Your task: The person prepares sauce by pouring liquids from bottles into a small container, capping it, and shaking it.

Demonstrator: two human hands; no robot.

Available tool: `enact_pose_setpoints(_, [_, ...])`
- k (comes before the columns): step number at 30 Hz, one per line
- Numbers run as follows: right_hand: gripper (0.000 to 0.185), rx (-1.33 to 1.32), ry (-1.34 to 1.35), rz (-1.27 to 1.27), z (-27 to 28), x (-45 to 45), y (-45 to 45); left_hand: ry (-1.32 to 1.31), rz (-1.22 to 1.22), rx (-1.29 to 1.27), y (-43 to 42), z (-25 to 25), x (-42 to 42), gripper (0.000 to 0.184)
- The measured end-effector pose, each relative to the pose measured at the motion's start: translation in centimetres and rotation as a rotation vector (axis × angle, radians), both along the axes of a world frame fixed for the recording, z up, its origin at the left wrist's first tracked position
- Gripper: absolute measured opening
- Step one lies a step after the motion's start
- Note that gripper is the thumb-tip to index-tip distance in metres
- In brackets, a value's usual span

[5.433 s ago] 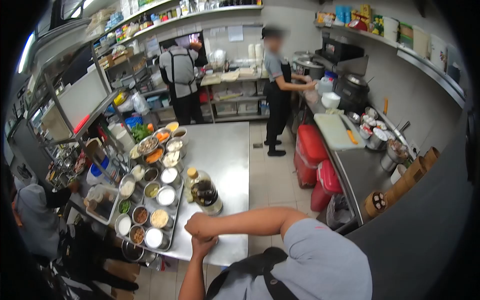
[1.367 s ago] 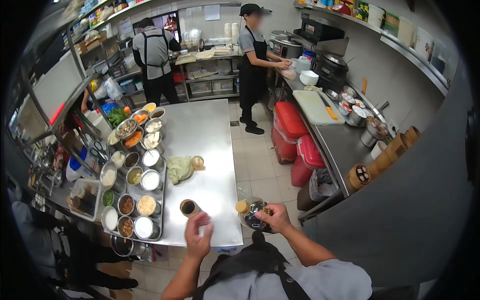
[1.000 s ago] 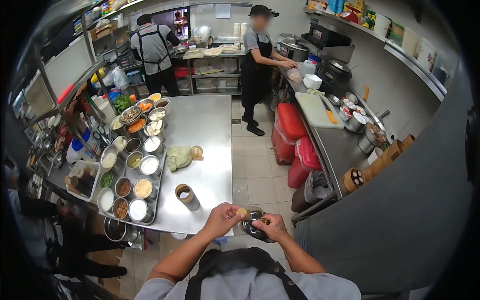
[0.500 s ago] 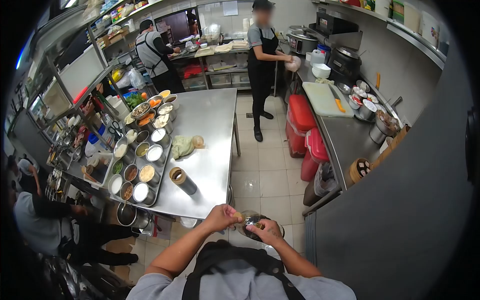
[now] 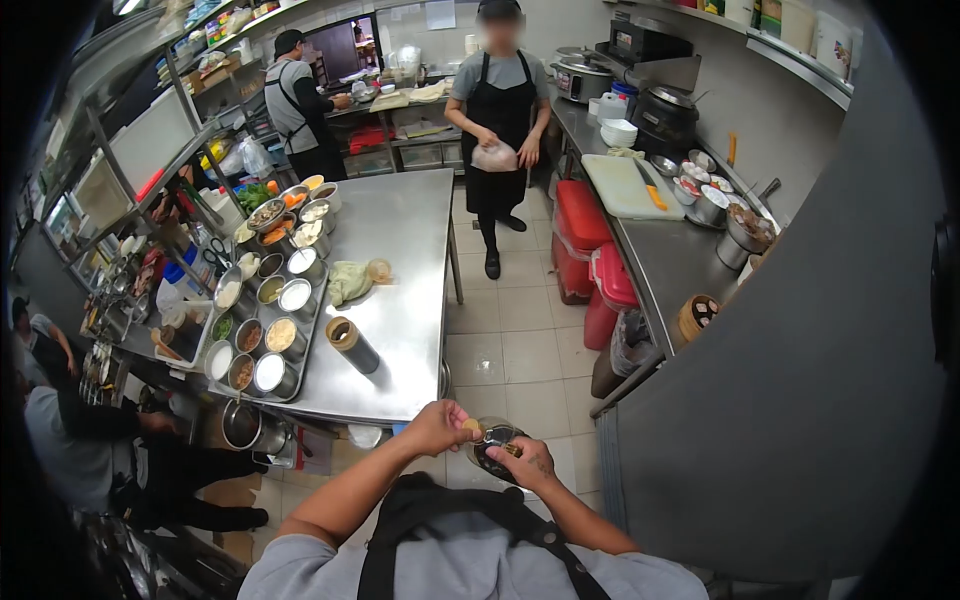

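Low in the view, my right hand [image 5: 527, 462] grips a clear bottle [image 5: 490, 437] of dark liquid by its handle. My left hand [image 5: 440, 428] pinches the yellow cap [image 5: 472, 428] at the bottle's mouth; whether the cap is on or off the neck is too small to tell. The bottle is held beyond the right edge of the steel table [image 5: 415, 300]. On that table stands an open cylindrical container [image 5: 354, 347] with a brown rim. Behind it lie a greenish cloth [image 5: 349, 283] and a small clear bottle with a tan top [image 5: 379, 271].
A tray [image 5: 311, 365] of metal tubs with ingredients is on the table's left. A co-worker [image 5: 498, 110] holding a plastic bag stands in the aisle. Red bins [image 5: 580, 235] line the right counter [image 5: 655, 265]. Other people work at the back and lower left.
The co-worker in the aisle has turned from the right counter towards me, carrying the bag. My hands stay at the bottle and its cap. The view has shifted a little.
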State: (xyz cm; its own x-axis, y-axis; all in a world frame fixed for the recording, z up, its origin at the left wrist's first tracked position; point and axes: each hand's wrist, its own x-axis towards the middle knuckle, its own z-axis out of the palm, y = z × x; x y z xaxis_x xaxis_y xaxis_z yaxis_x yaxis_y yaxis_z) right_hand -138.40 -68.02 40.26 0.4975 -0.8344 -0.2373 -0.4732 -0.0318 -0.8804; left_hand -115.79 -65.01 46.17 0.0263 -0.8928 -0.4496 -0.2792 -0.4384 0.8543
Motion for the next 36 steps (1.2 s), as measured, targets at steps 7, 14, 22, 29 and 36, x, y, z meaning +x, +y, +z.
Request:
enact_pose_setpoints(7, [0.047, -0.090, -0.051, -0.224, 0.8, 2.7, 3.6, 0.067, -0.141, -0.087, 0.7, 1.1, 2.7, 0.037])
enact_pose_setpoints(14, [0.042, -0.214, 0.008, -0.362, 1.9, 8.8, 8.5, -0.135, -0.269, -0.444, 2.9, 2.7, 8.7, 0.041])
enact_pose_setpoints(22, [0.053, -0.305, -0.241, -0.633, 3.9, 16.1, 13.4, -0.194, -0.267, -0.922, 5.3, 5.4, 11.9, 0.043])
enact_pose_setpoints(29, [0.048, -0.351, -0.262, -0.690, 5.6, 17.9, 16.3, 0.046, -0.232, -0.779, 7.0, 4.9, 13.6, 0.045])
enact_pose_setpoints(36, [0.041, -0.165, -0.271, -0.668, 7.5, 18.6, 16.3, 0.148, -0.225, -0.619, 8.4, 4.8, 14.3, 0.042])
